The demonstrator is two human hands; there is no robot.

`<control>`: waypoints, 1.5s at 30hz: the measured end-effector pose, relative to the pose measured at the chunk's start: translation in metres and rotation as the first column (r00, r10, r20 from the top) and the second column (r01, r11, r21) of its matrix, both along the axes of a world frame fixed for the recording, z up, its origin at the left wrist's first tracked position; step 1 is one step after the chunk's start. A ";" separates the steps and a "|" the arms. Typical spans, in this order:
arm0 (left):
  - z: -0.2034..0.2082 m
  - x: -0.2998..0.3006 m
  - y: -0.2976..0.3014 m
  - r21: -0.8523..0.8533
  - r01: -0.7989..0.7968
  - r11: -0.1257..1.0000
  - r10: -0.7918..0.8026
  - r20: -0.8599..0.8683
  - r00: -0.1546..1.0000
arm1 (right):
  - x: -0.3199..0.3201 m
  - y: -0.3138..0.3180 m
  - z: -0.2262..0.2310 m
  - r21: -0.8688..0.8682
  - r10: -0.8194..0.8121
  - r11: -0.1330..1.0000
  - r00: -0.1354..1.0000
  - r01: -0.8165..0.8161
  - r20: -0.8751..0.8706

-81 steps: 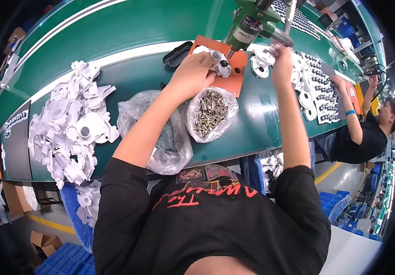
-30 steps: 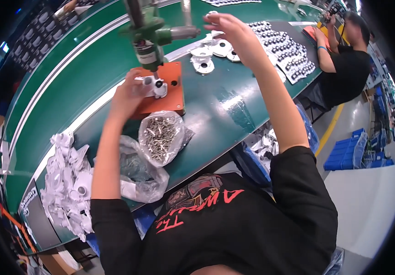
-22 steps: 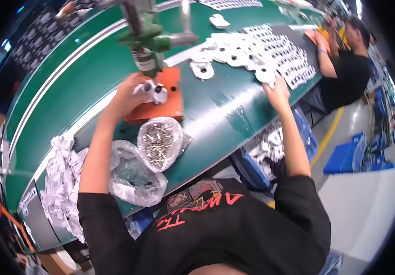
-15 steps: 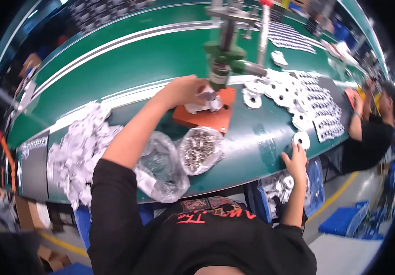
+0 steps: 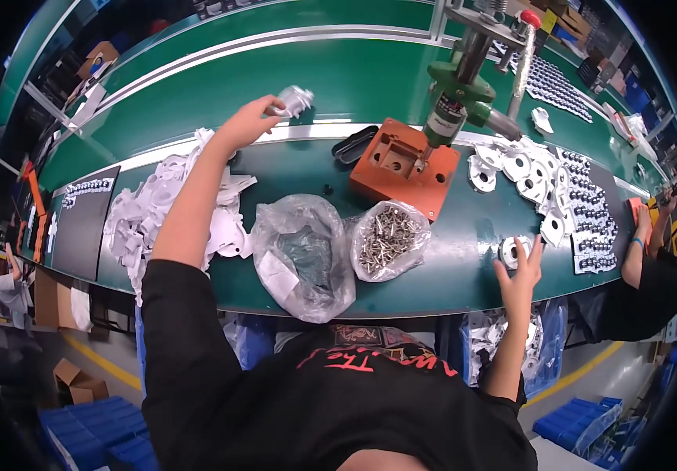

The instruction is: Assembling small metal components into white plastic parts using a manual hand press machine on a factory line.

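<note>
My left hand (image 5: 250,124) reaches out over the far green belt, its fingertips closed on the edge of a white plastic part (image 5: 295,102), slightly blurred. On the near right of the table, the thumb and fingers of my right hand (image 5: 520,276) close around a round white part with a dark centre hole (image 5: 514,251). Between the hands stands an orange fixture block (image 5: 401,169), its recess bare, under a green hand press (image 5: 450,110) with a red-knobbed lever. A clear bag of metal screws or pins (image 5: 388,242) sits in front of the block.
White plastic pieces (image 5: 158,196) are heaped at left, next to an open clear bag (image 5: 303,263). Round white parts (image 5: 531,173) and rows of assembled pieces (image 5: 589,212) lie at right. A black tray (image 5: 355,145) touches the block. Another person (image 5: 644,275) works at far right.
My left hand has moved from the orange block leftward to the far belt, carrying the white part. My right hand has closed around the round part. The view has shifted leftward.
</note>
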State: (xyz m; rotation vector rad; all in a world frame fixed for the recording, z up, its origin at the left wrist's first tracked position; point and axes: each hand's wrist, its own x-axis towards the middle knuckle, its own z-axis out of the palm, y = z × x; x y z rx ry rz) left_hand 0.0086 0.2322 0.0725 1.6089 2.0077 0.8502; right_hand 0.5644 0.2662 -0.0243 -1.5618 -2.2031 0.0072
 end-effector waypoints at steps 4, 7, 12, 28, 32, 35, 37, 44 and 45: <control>0.020 0.016 -0.055 -0.440 -0.084 0.894 -0.037 -0.260 0.965 | 0.010 0.017 -0.013 -0.010 -0.077 0.997 0.997 0.077 0.008; 0.003 0.018 -0.106 -0.395 0.005 0.919 -0.163 -0.367 0.916 | 0.012 0.020 -0.015 -0.149 -0.022 0.988 0.999 0.026 0.031; -0.006 0.050 -0.180 -0.176 -0.187 0.967 0.026 -0.656 0.755 | -0.001 0.009 0.011 -0.336 0.070 0.938 0.995 -0.092 -0.077; -0.027 0.015 -0.204 0.001 -0.235 0.972 0.234 -0.065 0.970 | -0.024 -0.010 0.038 -0.536 0.255 0.826 0.964 -0.177 0.075; -0.017 0.007 -0.205 0.023 -0.216 0.976 0.215 0.007 0.976 | -0.025 -0.012 0.041 -0.509 0.232 0.844 0.971 -0.169 0.062; 0.000 0.005 -0.210 -0.031 -0.234 0.972 0.236 0.186 0.954 | -0.030 -0.010 0.045 -0.410 0.310 0.876 0.948 -0.253 0.077; 0.008 0.010 -0.209 0.019 -0.240 0.970 0.229 0.244 0.942 | -0.038 -0.009 0.045 -0.208 0.355 0.903 0.925 -0.376 -0.132; 0.001 0.112 -0.147 0.208 -0.038 0.977 -0.153 0.820 0.552 | -0.126 -0.046 0.093 0.243 0.628 0.770 0.636 -0.589 -0.449; 0.000 0.131 -0.141 0.209 0.013 0.978 -0.192 0.870 0.455 | -0.140 -0.052 0.098 0.302 0.708 0.697 0.557 -0.651 -0.434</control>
